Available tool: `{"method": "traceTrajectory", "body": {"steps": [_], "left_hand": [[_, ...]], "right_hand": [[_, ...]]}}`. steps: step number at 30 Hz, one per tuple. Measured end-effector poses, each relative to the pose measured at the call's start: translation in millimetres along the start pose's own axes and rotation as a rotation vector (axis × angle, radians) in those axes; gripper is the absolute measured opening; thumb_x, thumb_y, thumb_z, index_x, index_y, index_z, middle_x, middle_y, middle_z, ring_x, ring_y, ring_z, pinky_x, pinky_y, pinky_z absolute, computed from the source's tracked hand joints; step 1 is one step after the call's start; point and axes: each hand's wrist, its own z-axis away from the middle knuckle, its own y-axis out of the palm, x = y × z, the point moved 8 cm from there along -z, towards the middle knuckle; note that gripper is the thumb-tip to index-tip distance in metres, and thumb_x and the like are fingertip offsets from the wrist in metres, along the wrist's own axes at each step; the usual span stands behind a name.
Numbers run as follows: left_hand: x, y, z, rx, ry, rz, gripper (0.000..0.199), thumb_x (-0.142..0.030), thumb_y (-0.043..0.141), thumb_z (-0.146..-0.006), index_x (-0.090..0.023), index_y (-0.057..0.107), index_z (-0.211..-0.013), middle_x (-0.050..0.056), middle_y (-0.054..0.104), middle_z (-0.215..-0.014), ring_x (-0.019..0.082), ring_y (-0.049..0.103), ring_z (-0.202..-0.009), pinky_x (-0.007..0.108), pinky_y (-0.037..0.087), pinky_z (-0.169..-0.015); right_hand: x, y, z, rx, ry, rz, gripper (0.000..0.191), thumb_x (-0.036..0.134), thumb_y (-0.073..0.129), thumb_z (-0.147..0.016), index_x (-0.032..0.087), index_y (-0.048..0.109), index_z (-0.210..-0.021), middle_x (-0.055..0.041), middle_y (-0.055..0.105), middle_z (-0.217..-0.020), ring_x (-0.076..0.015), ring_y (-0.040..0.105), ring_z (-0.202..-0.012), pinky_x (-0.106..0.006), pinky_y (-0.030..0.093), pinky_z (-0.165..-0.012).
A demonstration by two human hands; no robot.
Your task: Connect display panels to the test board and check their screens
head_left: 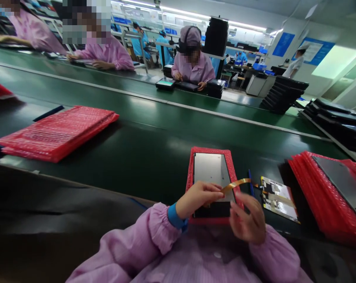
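My left hand (198, 198), with a blue band at the wrist, pinches one end of an amber flex cable (237, 184). The cable's far end arches up to the right. Below it lies a flat display panel (209, 167), silver with a dark strip along its near edge, on red bubble wrap (191, 173). My right hand (249, 220) is slightly blurred beside the panel's right edge, its fingers apart and nothing seen between them. To the right are a blue pen-like tool (251, 182) and a flat silver battery pack (279, 200) with yellow edges.
Red bubble-wrap sleeves (60, 131) are piled at left. Another red stack (319, 200) at right bears a grey panel (340, 182). Across the green bench (148, 145), a co-worker (192, 65) handles a dark device. Black trays (284, 94) stand in a stack at the far right.
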Motion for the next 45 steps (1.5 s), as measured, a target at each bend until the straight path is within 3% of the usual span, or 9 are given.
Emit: {"method": "traceTrajectory", "body": {"steps": [3,6,12,16,23,27,32,37,45], "left_hand": [[-4,7.0,-3,-0.046,0.068,0.045,0.020,-0.034,0.071,-0.073,-0.017,0.079,-0.078,0.010,0.063,-0.125,0.024,0.063,-0.100,0.026,0.050,-0.072],[-12,14.4,-4,-0.034,0.194,-0.056,0.021,-0.034,0.066,-0.080,-0.019,0.079,-0.086,0.012,0.062,-0.127,0.031,0.053,-0.122,0.036,0.048,-0.093],[-10,-37.7,16,-0.467,0.309,-0.737,0.081,-0.045,0.074,-0.073,-0.011,0.045,-0.141,0.021,0.035,-0.152,0.034,0.020,-0.145,0.052,0.018,-0.118],[18,-47.9,16,-0.237,0.211,-0.950,0.137,-0.064,0.083,-0.047,-0.002,0.018,-0.150,0.030,0.017,-0.156,0.039,0.004,-0.147,0.055,0.009,-0.118],[16,-50.0,12,-0.045,0.279,-1.003,0.140,-0.071,0.078,-0.048,-0.008,0.009,-0.153,0.029,0.009,-0.157,0.038,-0.002,-0.146,0.057,0.002,-0.116],[12,-41.4,25,-0.064,0.335,-0.994,0.114,-0.059,0.080,-0.058,-0.014,0.030,-0.149,0.025,0.011,-0.158,0.039,0.001,-0.146,0.062,0.003,-0.115],[19,-15.5,51,-0.101,0.454,-1.038,0.050,-0.014,0.066,-0.079,-0.028,0.060,-0.127,0.009,0.022,-0.159,0.034,0.011,-0.147,0.062,0.014,-0.116],[27,-17.2,53,-0.139,0.436,-0.898,0.037,-0.011,0.064,-0.079,-0.025,0.069,-0.113,0.009,0.039,-0.152,0.031,0.020,-0.146,0.058,0.021,-0.117],[26,-22.1,49,-0.163,0.348,-0.738,0.030,-0.008,0.067,-0.074,-0.023,0.066,-0.100,0.010,0.041,-0.151,0.031,0.023,-0.145,0.058,0.022,-0.117]], "right_hand": [[-17,23,15,0.098,0.473,-0.327,0.014,0.025,0.063,-0.083,0.024,0.061,-0.097,-0.0025,0.066,-0.075,-0.0184,0.063,-0.062,-0.030,0.053,-0.053],[-32,59,32,0.204,0.918,-0.644,0.023,0.042,0.063,-0.084,0.020,0.063,-0.090,0.0011,0.063,-0.058,-0.0156,0.057,-0.046,-0.027,0.046,-0.042],[-59,65,43,0.091,1.217,-0.852,0.030,0.044,0.072,-0.072,0.017,0.066,-0.084,-0.0022,0.069,-0.065,-0.0134,0.056,-0.050,-0.023,0.043,-0.042],[-58,71,38,0.232,1.172,-0.818,0.024,0.039,0.070,-0.074,0.018,0.067,-0.085,-0.0050,0.072,-0.075,-0.0163,0.062,-0.060,-0.026,0.047,-0.050],[-38,91,14,0.438,0.912,-0.707,0.016,0.033,0.064,-0.077,0.018,0.067,-0.077,-0.0018,0.065,-0.068,-0.0146,0.054,-0.057,-0.027,0.043,-0.054],[-36,91,11,0.417,0.856,-0.658,0.011,0.030,0.061,-0.080,0.020,0.064,-0.075,-0.0001,0.063,-0.065,-0.0144,0.053,-0.056,-0.027,0.044,-0.054],[-40,91,20,0.404,0.894,-0.685,0.011,0.029,0.058,-0.084,0.019,0.064,-0.084,-0.0032,0.067,-0.075,-0.0168,0.058,-0.064,-0.029,0.047,-0.060],[-34,95,23,0.502,0.861,-0.692,0.009,0.028,0.058,-0.084,0.020,0.060,-0.080,-0.0038,0.067,-0.077,-0.0169,0.058,-0.065,-0.029,0.046,-0.062],[-31,91,16,0.496,0.806,-0.622,0.005,0.023,0.058,-0.081,0.021,0.057,-0.076,0.0010,0.059,-0.067,-0.0150,0.053,-0.059,-0.026,0.042,-0.057]]}}
